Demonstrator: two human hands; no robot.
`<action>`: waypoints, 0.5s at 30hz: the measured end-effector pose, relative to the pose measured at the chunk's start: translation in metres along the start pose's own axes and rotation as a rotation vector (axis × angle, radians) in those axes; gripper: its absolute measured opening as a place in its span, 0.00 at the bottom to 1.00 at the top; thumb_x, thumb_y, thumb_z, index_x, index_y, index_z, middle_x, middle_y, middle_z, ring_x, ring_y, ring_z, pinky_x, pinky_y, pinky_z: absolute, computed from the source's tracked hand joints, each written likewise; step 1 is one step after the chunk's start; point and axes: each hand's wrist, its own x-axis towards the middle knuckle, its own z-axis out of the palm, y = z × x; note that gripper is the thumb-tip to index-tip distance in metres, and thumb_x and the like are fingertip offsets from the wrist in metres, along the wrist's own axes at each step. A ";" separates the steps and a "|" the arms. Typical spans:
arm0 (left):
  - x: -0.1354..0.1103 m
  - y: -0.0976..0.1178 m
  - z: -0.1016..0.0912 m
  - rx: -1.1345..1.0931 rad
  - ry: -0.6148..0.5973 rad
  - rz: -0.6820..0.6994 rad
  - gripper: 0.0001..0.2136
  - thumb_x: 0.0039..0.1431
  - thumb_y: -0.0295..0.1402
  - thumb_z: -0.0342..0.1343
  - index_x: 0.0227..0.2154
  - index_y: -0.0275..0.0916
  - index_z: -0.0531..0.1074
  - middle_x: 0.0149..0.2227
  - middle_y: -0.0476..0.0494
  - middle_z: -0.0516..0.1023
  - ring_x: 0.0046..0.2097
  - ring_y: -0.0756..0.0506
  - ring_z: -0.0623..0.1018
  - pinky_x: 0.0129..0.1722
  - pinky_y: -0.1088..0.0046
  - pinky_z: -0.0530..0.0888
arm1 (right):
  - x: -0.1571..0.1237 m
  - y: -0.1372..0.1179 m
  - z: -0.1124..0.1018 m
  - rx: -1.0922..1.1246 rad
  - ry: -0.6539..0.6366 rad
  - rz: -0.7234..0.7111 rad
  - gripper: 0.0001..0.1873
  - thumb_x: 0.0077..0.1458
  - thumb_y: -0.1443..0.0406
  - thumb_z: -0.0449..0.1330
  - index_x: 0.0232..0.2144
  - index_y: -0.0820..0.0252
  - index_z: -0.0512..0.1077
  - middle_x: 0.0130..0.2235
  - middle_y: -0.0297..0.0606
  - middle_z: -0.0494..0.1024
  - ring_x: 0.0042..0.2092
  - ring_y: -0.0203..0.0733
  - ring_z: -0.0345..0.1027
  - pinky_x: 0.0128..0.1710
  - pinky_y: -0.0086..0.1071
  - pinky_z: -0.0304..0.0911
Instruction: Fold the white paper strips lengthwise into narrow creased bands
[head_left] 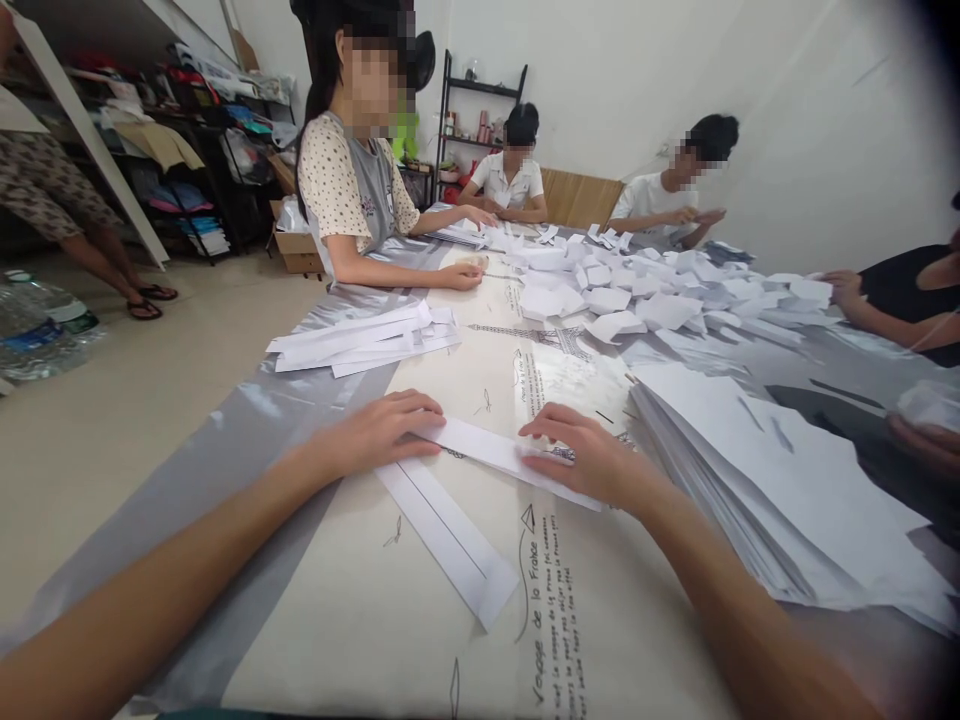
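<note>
A long folded strip of white paper (pixel 487 452) lies across the table in front of me. My left hand (pixel 382 428) presses flat on its left end, fingers stretched out. My right hand (pixel 581 455) lies flat on its right end, fingers also extended. A second folded white strip (pixel 450 535) rests just below, angled toward me and partly under the left hand. Neither hand grips anything; both press the paper down.
A thick stack of white sheets (pixel 780 480) sits at my right. Folded strips (pixel 360 340) are piled at the left, and a heap of folded paper pieces (pixel 645 290) covers the far table. Several other people sit around it. Water bottles (pixel 37 325) stand at the far left.
</note>
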 end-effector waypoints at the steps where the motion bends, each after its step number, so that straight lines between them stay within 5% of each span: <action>1: 0.000 0.000 0.000 -0.011 -0.004 -0.001 0.14 0.71 0.43 0.54 0.51 0.41 0.76 0.52 0.39 0.77 0.53 0.41 0.76 0.55 0.63 0.72 | 0.000 -0.003 0.002 0.017 -0.033 -0.013 0.15 0.64 0.53 0.59 0.48 0.52 0.74 0.47 0.41 0.75 0.42 0.45 0.72 0.39 0.38 0.68; 15: 0.001 -0.004 -0.003 -0.061 -0.017 0.000 0.13 0.75 0.40 0.49 0.46 0.43 0.78 0.51 0.42 0.78 0.51 0.43 0.77 0.53 0.67 0.72 | 0.007 0.000 0.016 0.225 -0.085 0.039 0.12 0.63 0.55 0.62 0.45 0.51 0.76 0.39 0.36 0.71 0.32 0.36 0.63 0.30 0.32 0.63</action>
